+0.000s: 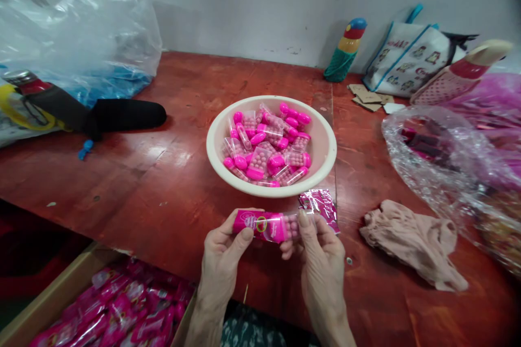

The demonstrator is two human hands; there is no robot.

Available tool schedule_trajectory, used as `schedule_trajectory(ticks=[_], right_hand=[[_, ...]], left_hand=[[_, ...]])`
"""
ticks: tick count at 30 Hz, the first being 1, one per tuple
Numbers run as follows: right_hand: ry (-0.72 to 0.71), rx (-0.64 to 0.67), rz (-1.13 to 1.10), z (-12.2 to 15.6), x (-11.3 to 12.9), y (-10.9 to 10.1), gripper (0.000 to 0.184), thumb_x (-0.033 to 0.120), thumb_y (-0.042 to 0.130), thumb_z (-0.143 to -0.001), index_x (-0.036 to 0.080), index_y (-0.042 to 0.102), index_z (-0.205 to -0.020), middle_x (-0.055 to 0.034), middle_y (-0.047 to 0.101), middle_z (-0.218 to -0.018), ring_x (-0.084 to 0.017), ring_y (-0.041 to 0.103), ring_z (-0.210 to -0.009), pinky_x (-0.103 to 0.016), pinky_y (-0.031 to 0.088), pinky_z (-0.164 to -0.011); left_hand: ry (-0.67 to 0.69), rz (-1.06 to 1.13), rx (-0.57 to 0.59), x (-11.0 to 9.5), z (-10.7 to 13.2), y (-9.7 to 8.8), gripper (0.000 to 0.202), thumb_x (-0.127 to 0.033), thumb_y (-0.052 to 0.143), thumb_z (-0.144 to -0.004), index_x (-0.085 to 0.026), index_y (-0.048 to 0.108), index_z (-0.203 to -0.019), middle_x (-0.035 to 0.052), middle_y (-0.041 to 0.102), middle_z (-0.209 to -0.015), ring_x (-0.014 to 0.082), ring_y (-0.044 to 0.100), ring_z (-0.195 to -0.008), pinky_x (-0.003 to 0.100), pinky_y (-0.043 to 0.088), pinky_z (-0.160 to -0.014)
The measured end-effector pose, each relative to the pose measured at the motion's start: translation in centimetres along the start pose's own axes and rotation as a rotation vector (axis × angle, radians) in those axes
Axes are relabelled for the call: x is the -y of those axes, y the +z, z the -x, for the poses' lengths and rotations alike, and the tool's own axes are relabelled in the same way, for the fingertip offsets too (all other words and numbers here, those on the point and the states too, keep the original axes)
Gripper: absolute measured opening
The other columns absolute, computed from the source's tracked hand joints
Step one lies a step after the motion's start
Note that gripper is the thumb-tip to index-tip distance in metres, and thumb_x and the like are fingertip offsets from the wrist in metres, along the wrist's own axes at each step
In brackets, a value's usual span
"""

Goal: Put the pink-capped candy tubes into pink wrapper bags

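Between my hands, in front of the bowl, is a pink printed sleeve (260, 226) with a clear container of small pink balls (290, 227) partly inside it. My left hand (228, 252) is closed on the sleeve, thumb on its printed front. My right hand (319, 252) pinches the clear end of the container. Just behind my right fingers, a small stack of flat pink wrappers (321, 206) lies on the table. The cream bowl (215, 160) holds many pink-capped clear containers of balls (259, 161).
A cardboard box (52, 287) of wrapped pink packs stands at lower left. A crumpled cloth (411, 241) and clear plastic bags (427, 141) lie on the right. At the back are a bottle in a green cover (344, 51), a white bag (411, 57) and a large plastic bag (93, 32).
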State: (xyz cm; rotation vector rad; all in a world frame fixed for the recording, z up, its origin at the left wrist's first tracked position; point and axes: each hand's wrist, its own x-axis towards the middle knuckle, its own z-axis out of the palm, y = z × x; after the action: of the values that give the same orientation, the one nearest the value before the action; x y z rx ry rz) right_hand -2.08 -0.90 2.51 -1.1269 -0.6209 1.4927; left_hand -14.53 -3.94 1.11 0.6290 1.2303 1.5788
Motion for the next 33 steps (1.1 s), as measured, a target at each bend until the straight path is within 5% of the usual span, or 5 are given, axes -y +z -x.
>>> schedule_trajectory(ticks=[5, 12, 21, 28, 33], right_hand=[[0.014, -0.013, -0.009, -0.3, -0.2, -0.5, 0.019, 0.033, 0.065, -0.078, 0.016, 0.057, -0.078, 0.0050, 0.060, -0.059, -0.005, 0.052, -0.037, -0.015, 0.044, -0.035], [0.061, -0.018, -0.013, -0.8, -0.8, -0.9, 0.022, 0.034, 0.066, -0.077, 0.016, 0.055, -0.071, 0.0058, 0.058, -0.053, -0.007, 0.054, -0.038, -0.014, 0.044, -0.034], [-0.064, -0.105, 0.207, 0.4, -0.9, -0.2, 0.023, 0.033, 0.070, -0.073, 0.016, 0.058, -0.083, 0.0032, 0.064, -0.063, -0.008, 0.059, -0.043, -0.018, 0.051, -0.042], [0.097, 0.060, 0.050, -0.6, -1.3, -1.2, 0.024, 0.039, 0.058, -0.082, 0.017, 0.051, -0.075, 0.0060, 0.058, -0.055, -0.008, 0.055, -0.037, -0.018, 0.047, -0.034], [0.093, 0.176, 0.072, 0.0, -1.4, -0.9, 0.017, 0.036, 0.047, -0.090, 0.019, 0.047, -0.088, 0.0059, 0.059, -0.055, -0.010, 0.061, -0.045, -0.016, 0.046, -0.038]], left_hand=[[-0.009, -0.178, 0.094, -0.5, -0.3, 0.0, 0.023, -0.017, 0.077, -0.060, -0.017, 0.074, -0.083, 0.0046, 0.070, -0.080, 0.0183, 0.062, -0.074, 0.023, 0.048, -0.069], [-0.017, -0.382, 0.215, -1.0, -0.3, 0.1, 0.023, -0.018, 0.071, -0.069, -0.017, 0.070, -0.092, 0.0050, 0.067, -0.089, 0.0190, 0.060, -0.081, 0.025, 0.046, -0.075], [-0.075, -0.191, 0.205, -0.2, -0.3, -0.4, 0.019, -0.016, 0.069, -0.070, -0.017, 0.072, -0.088, 0.0051, 0.066, -0.086, 0.0186, 0.059, -0.078, 0.025, 0.045, -0.073], [-0.070, -0.270, 0.260, -0.4, -0.9, -0.2, 0.019, -0.017, 0.067, -0.072, -0.015, 0.073, -0.089, 0.0086, 0.066, -0.094, 0.0227, 0.061, -0.084, 0.029, 0.046, -0.079], [-0.093, -0.235, 0.214, -0.3, -0.8, -0.5, 0.018, -0.018, 0.068, -0.070, -0.013, 0.073, -0.087, 0.0103, 0.067, -0.093, 0.0244, 0.062, -0.084, 0.030, 0.047, -0.078]])
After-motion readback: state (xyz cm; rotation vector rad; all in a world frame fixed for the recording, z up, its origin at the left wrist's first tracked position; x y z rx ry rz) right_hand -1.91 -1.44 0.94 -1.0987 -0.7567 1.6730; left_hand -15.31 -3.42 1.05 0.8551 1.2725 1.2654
